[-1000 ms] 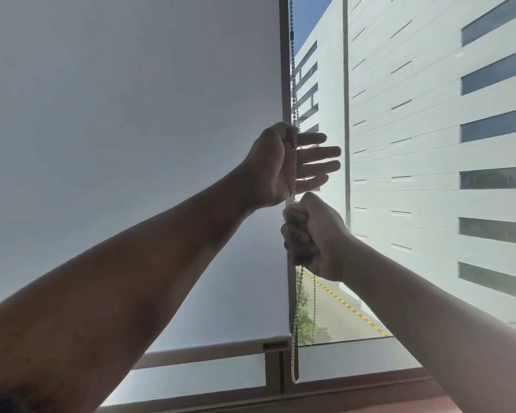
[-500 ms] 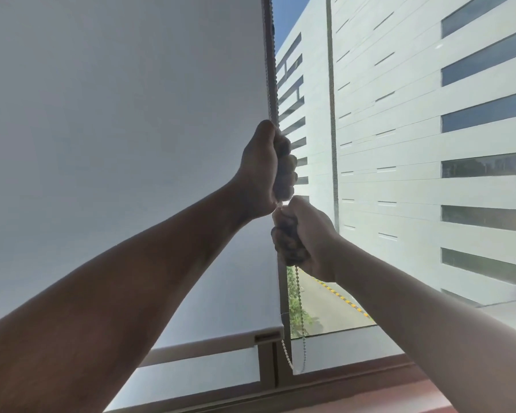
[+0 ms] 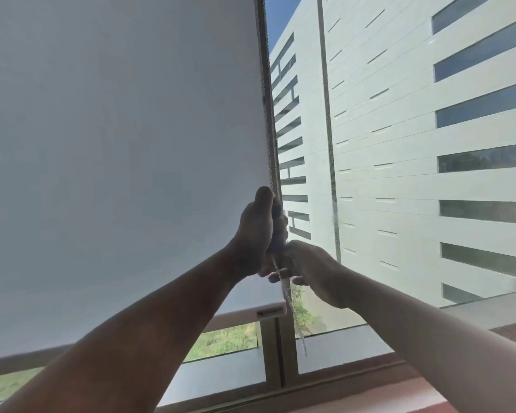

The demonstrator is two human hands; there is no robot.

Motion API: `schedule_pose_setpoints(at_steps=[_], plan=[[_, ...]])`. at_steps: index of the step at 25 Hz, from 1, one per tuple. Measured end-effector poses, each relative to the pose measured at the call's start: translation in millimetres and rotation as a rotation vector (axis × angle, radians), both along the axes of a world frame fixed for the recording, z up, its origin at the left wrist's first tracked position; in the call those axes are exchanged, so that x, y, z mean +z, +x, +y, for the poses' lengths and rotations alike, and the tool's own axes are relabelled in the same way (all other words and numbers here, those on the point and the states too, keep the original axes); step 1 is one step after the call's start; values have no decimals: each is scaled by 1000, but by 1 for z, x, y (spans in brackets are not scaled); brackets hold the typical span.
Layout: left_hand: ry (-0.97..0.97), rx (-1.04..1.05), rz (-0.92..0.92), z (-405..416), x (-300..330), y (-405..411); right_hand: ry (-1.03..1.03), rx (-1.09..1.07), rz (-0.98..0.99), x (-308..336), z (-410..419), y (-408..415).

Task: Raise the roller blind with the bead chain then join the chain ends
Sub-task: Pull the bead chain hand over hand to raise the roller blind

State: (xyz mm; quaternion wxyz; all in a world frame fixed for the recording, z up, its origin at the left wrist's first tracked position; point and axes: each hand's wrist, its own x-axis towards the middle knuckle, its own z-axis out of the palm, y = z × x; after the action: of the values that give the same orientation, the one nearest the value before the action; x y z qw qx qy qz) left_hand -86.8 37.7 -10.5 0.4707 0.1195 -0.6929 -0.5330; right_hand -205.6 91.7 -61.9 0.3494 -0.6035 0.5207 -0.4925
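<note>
Bead chain [image 3: 268, 138] runs down the right edge of the roller blind [image 3: 116, 144] — left hand [image 3: 258, 234] fisted around it, right hand [image 3: 307, 269] just below, fingers curled on the same chain. Loose chain dangles beneath. Blind's bottom bar [image 3: 251, 315] sits above the window frame [image 3: 276, 353] — grass visible under it.

Both forearms bare (no sleeves in view); left hand [image 3: 255, 234] and right hand [image 3: 313, 269] ungloved.
</note>
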Motion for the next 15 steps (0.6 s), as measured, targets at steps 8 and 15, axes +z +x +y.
schedule_pose_setpoints(at_steps=[8, 15], plan=[[-14, -10, -38, 4, 2, -2, -253, 113, -402, 137, -1, 2], [-62, -20, -74, 8, 2, -5, -195, 255, -561, 163, 5, 22]])
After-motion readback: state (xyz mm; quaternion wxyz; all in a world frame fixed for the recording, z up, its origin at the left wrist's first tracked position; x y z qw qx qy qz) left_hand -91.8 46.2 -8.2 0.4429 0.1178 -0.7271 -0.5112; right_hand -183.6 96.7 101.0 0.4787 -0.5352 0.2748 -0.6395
